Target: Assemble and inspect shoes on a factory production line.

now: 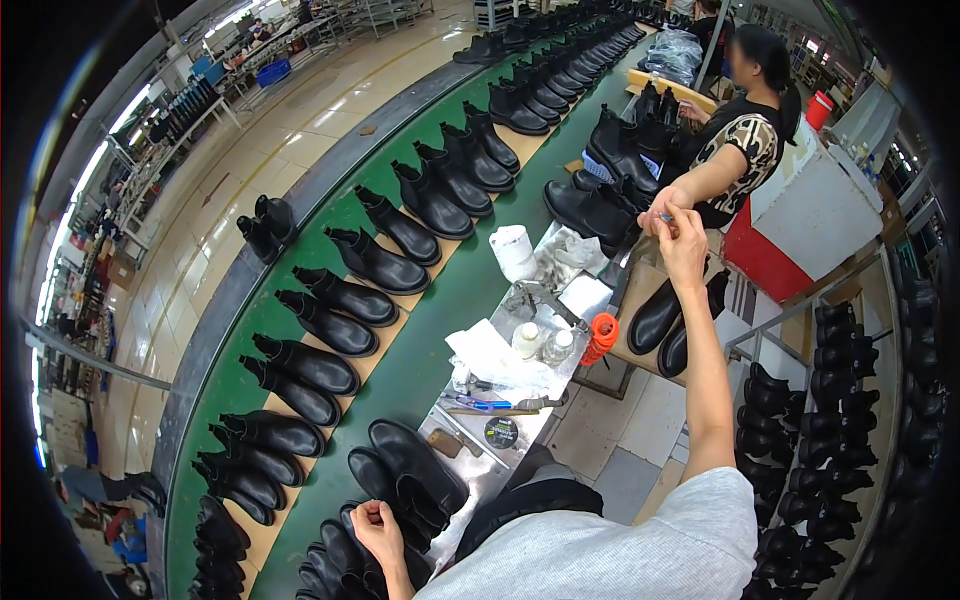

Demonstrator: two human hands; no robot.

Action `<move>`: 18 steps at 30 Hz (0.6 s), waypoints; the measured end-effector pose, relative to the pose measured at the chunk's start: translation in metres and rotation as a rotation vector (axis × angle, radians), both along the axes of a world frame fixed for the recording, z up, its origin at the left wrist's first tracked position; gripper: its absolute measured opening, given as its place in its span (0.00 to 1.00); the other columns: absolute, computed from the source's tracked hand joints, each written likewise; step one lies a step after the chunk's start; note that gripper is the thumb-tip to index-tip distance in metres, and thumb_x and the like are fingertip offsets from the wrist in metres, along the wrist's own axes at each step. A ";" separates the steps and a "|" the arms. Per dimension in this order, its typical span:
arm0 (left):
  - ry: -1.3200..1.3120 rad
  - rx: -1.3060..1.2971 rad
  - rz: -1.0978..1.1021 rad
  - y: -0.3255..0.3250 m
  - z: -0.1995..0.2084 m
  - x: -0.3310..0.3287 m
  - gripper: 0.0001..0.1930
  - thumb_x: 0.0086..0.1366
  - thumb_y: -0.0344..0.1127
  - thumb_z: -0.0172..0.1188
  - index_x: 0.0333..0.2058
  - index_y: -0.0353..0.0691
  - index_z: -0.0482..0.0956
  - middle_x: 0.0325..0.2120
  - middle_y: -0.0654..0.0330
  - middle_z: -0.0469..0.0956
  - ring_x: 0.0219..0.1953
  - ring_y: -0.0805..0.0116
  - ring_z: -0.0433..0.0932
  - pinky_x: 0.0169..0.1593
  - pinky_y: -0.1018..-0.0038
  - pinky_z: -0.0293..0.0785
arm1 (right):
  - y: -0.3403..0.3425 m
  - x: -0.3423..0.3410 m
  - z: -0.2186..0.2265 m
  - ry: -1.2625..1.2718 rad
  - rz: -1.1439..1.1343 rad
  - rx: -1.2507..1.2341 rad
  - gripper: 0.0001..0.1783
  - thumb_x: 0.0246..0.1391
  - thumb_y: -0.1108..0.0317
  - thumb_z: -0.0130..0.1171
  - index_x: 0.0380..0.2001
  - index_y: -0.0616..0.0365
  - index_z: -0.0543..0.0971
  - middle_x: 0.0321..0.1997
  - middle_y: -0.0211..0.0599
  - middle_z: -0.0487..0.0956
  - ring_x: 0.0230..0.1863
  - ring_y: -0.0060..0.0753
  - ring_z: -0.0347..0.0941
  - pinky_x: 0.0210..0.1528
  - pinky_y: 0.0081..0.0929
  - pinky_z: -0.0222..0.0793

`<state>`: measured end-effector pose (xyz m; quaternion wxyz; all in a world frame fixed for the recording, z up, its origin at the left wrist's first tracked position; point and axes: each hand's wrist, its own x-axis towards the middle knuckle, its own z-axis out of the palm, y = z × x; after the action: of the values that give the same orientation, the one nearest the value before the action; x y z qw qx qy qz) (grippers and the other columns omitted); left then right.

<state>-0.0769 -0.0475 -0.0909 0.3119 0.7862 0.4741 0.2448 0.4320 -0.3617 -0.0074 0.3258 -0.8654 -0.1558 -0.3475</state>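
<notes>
Grey T-shirt fabric (600,550) is seen nearest. Beside black ankle boots (338,545), the left hand (380,535) is curled, its contents indiscernible. Farther, a small bluish item (667,216) is pinched by the right hand (683,245), at a co-worker's hand (657,205).

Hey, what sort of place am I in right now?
Most likely a shoe factory: black ankle boots line a long green belt, and more dark footwear stands in rows at the right.
</notes>
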 end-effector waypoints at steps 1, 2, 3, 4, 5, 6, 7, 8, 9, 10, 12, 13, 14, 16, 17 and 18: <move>0.016 0.006 0.008 0.001 0.000 0.001 0.04 0.53 0.26 0.58 0.24 0.32 0.72 0.23 0.59 0.68 0.21 0.70 0.66 0.27 0.75 0.66 | 0.003 0.002 0.002 -0.008 -0.018 -0.008 0.12 0.47 0.69 0.59 0.38 0.58 0.77 0.34 0.43 0.73 0.32 0.46 0.74 0.35 0.34 0.71; 0.015 0.008 0.006 0.001 -0.002 0.001 0.04 0.53 0.26 0.58 0.24 0.32 0.72 0.23 0.59 0.68 0.21 0.70 0.66 0.27 0.75 0.66 | 0.006 0.003 0.002 -0.009 -0.021 -0.007 0.12 0.47 0.69 0.59 0.38 0.58 0.77 0.34 0.43 0.73 0.32 0.46 0.74 0.35 0.34 0.71; 0.020 0.014 0.012 0.001 -0.004 0.001 0.04 0.53 0.26 0.58 0.24 0.32 0.72 0.23 0.59 0.68 0.21 0.70 0.66 0.27 0.74 0.65 | 0.009 0.004 0.001 -0.038 -0.033 0.003 0.12 0.47 0.69 0.59 0.37 0.58 0.77 0.34 0.43 0.73 0.32 0.45 0.74 0.35 0.34 0.71; 0.024 0.020 0.018 0.002 -0.005 0.002 0.04 0.53 0.26 0.58 0.24 0.32 0.73 0.23 0.59 0.68 0.21 0.69 0.66 0.28 0.74 0.65 | 0.011 0.006 0.001 -0.069 -0.044 0.013 0.12 0.46 0.70 0.59 0.37 0.58 0.78 0.34 0.43 0.73 0.32 0.45 0.74 0.35 0.34 0.71; 0.024 0.021 0.019 0.000 -0.006 0.001 0.04 0.53 0.26 0.58 0.24 0.32 0.73 0.23 0.59 0.68 0.21 0.69 0.66 0.28 0.74 0.65 | 0.011 0.008 0.000 -0.089 -0.064 0.037 0.11 0.45 0.72 0.59 0.35 0.59 0.78 0.33 0.42 0.74 0.31 0.43 0.75 0.33 0.32 0.71; 0.017 0.035 0.020 -0.001 -0.008 0.002 0.05 0.54 0.27 0.58 0.24 0.32 0.72 0.23 0.60 0.67 0.21 0.72 0.65 0.27 0.76 0.65 | 0.010 0.009 0.000 -0.091 -0.062 0.038 0.11 0.45 0.72 0.59 0.35 0.59 0.78 0.33 0.42 0.74 0.31 0.43 0.75 0.33 0.32 0.71; 0.009 0.049 0.021 -0.002 -0.008 0.004 0.05 0.54 0.27 0.58 0.24 0.32 0.72 0.22 0.62 0.67 0.21 0.74 0.65 0.27 0.78 0.64 | 0.007 0.010 0.000 -0.114 -0.042 0.105 0.10 0.44 0.73 0.58 0.34 0.60 0.78 0.33 0.41 0.74 0.30 0.41 0.74 0.32 0.31 0.71; 0.008 0.049 0.022 -0.003 -0.008 0.005 0.05 0.54 0.27 0.58 0.24 0.32 0.72 0.22 0.62 0.67 0.21 0.74 0.65 0.27 0.78 0.64 | 0.006 0.010 0.000 -0.134 -0.020 0.171 0.09 0.44 0.74 0.58 0.32 0.61 0.79 0.32 0.40 0.75 0.29 0.39 0.74 0.31 0.29 0.70; 0.003 0.058 0.023 -0.005 -0.008 0.007 0.05 0.54 0.27 0.58 0.24 0.32 0.72 0.23 0.62 0.67 0.21 0.74 0.65 0.27 0.78 0.64 | 0.004 0.009 0.003 -0.170 -0.041 0.200 0.07 0.44 0.74 0.58 0.30 0.62 0.79 0.30 0.38 0.75 0.27 0.34 0.74 0.30 0.25 0.69; -0.004 0.066 0.024 -0.006 -0.008 0.009 0.05 0.54 0.27 0.58 0.24 0.32 0.72 0.23 0.61 0.67 0.21 0.74 0.65 0.27 0.78 0.64 | 0.001 0.007 0.007 -0.175 -0.041 0.200 0.07 0.44 0.74 0.58 0.30 0.62 0.79 0.30 0.38 0.75 0.27 0.34 0.74 0.30 0.25 0.69; 0.007 0.066 0.031 -0.007 -0.008 0.009 0.05 0.54 0.27 0.58 0.24 0.32 0.72 0.22 0.61 0.67 0.21 0.74 0.65 0.27 0.78 0.64 | -0.001 0.003 0.013 -0.221 -0.048 0.240 0.08 0.44 0.76 0.59 0.31 0.62 0.80 0.28 0.36 0.75 0.27 0.28 0.74 0.31 0.21 0.69; 0.018 0.064 0.034 -0.006 -0.008 0.009 0.05 0.54 0.26 0.58 0.24 0.32 0.72 0.22 0.61 0.67 0.21 0.74 0.65 0.27 0.78 0.64 | 0.000 0.000 0.018 -0.249 -0.055 0.265 0.08 0.43 0.76 0.60 0.31 0.62 0.81 0.27 0.35 0.76 0.27 0.27 0.73 0.31 0.20 0.68; 0.019 0.065 0.055 -0.007 -0.007 0.005 0.05 0.54 0.26 0.58 0.24 0.32 0.72 0.22 0.61 0.67 0.21 0.74 0.65 0.27 0.78 0.64 | 0.006 -0.004 0.021 -0.244 -0.045 0.302 0.08 0.43 0.76 0.60 0.31 0.61 0.81 0.27 0.35 0.76 0.27 0.26 0.73 0.32 0.20 0.68; 0.014 0.040 0.080 -0.007 -0.004 0.003 0.04 0.52 0.25 0.58 0.24 0.32 0.72 0.23 0.59 0.67 0.22 0.69 0.67 0.28 0.74 0.66 | 0.007 0.000 0.023 -0.284 -0.033 0.303 0.07 0.44 0.77 0.60 0.31 0.61 0.81 0.27 0.34 0.77 0.29 0.25 0.74 0.33 0.20 0.69; -0.003 0.048 0.094 -0.008 0.000 0.000 0.04 0.52 0.25 0.58 0.24 0.32 0.72 0.23 0.58 0.67 0.21 0.68 0.67 0.28 0.74 0.66 | 0.008 0.000 0.025 -0.250 -0.047 0.307 0.07 0.45 0.77 0.61 0.31 0.61 0.81 0.28 0.34 0.78 0.30 0.24 0.74 0.35 0.20 0.69; -0.042 0.030 0.106 -0.007 -0.001 -0.003 0.04 0.52 0.25 0.58 0.23 0.33 0.72 0.23 0.58 0.67 0.21 0.68 0.67 0.28 0.74 0.66 | 0.011 -0.001 0.027 -0.210 -0.041 0.312 0.06 0.46 0.77 0.61 0.30 0.61 0.81 0.29 0.33 0.79 0.31 0.24 0.74 0.36 0.20 0.69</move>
<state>-0.0798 -0.0545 -0.0917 0.2967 0.7593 0.5044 0.2847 0.4310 -0.3508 0.0196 0.4309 -0.7663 -0.1155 -0.4624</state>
